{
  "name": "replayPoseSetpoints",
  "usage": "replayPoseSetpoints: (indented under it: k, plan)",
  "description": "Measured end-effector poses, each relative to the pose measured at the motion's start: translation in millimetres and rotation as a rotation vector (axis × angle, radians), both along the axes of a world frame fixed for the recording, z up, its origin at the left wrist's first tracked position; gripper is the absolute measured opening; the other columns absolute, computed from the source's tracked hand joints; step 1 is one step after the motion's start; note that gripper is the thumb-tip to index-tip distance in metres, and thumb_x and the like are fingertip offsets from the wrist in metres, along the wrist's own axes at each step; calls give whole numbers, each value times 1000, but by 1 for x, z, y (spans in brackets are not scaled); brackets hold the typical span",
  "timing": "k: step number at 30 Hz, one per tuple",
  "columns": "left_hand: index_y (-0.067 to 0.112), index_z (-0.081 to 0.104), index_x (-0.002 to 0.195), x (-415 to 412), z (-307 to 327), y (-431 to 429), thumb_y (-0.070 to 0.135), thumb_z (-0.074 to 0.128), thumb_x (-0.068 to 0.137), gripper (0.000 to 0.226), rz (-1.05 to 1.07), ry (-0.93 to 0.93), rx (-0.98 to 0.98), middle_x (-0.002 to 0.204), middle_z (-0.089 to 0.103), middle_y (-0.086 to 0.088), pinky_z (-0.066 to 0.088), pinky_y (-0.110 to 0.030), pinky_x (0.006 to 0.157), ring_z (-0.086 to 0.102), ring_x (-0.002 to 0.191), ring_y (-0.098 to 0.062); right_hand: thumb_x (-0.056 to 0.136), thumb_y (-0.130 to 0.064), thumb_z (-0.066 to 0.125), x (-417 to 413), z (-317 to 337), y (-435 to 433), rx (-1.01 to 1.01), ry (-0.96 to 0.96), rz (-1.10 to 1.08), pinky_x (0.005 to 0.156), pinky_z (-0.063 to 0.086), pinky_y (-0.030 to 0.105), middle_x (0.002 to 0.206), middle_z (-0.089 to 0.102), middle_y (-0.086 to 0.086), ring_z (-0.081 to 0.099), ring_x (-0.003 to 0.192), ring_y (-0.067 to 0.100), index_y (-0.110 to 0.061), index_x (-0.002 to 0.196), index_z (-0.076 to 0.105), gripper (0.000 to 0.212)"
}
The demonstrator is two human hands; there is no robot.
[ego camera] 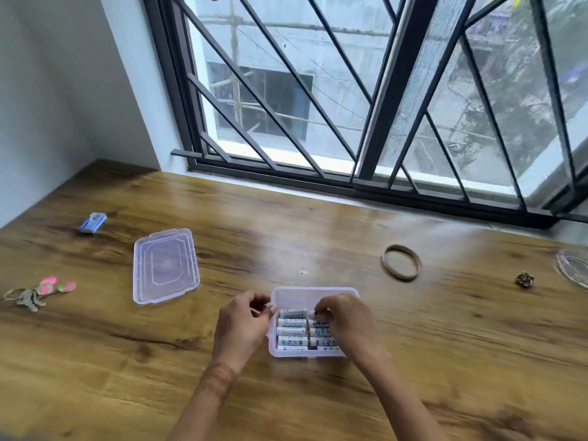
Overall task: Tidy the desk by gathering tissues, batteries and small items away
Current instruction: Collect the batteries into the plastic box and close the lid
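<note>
A small clear plastic box (305, 294) sits on the wooden desk (286, 230) in front of me, filled with several white batteries (292, 331) lying in two columns. My right hand (345, 323) reaches over the box's right side, and its fingertips pinch the end of a battery (315, 314) in the top row. My left hand (243, 323) is beside the box's left wall with curled fingers, its fingertips at the rim. The box's clear lid (165, 265) lies flat to the left.
A blue eraser-like item (93, 222) lies far left, keys with pink tags (38, 291) at the left edge. A rubber band (401, 261), a small crumpled ball (524, 279) and a clear round lid (574, 268) lie right. A tiny white scrap (303, 271) sits behind the box. Barred window behind.
</note>
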State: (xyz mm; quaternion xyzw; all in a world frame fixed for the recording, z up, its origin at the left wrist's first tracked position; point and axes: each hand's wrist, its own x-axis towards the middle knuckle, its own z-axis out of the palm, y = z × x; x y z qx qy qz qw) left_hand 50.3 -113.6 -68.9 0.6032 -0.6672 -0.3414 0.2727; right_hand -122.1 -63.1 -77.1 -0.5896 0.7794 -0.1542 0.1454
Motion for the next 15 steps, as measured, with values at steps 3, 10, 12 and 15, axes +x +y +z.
replayPoseSetpoints:
  k: [3, 10, 12, 15]
  plan:
    - [17, 70, 90, 1, 1, -1, 26, 69, 80, 13, -16, -16, 13, 84, 70, 2, 49, -23, 68, 63, 79, -15, 85, -6, 55, 1, -2, -2, 25, 12, 7, 74, 48, 33, 98, 69, 2, 61, 96, 27, -26, 96, 70, 27]
    - [23, 69, 88, 2, 2, -2, 31, 69, 80, 11, -19, -33, 22, 83, 68, 7, 49, -23, 66, 63, 79, -13, 81, 8, 45, 2, -1, -1, 11, 41, 24, 72, 40, 31, 109, 68, -3, 61, 102, 21, -24, 107, 66, 45]
    - [23, 68, 87, 3, 2, -2, 31, 69, 80, 11, -20, -32, 29, 82, 68, 7, 49, -24, 67, 62, 79, -12, 82, 7, 45, 3, -2, 0, -13, 35, 30, 71, 41, 31, 111, 67, -2, 61, 103, 22, -23, 109, 65, 45]
    - [24, 68, 87, 4, 1, -3, 31, 69, 80, 10, -28, -26, 32, 82, 68, 8, 52, -27, 69, 62, 79, -13, 82, 6, 47, 4, -1, 2, -54, 12, 36, 72, 44, 32, 108, 68, -1, 62, 100, 23, -21, 109, 65, 42]
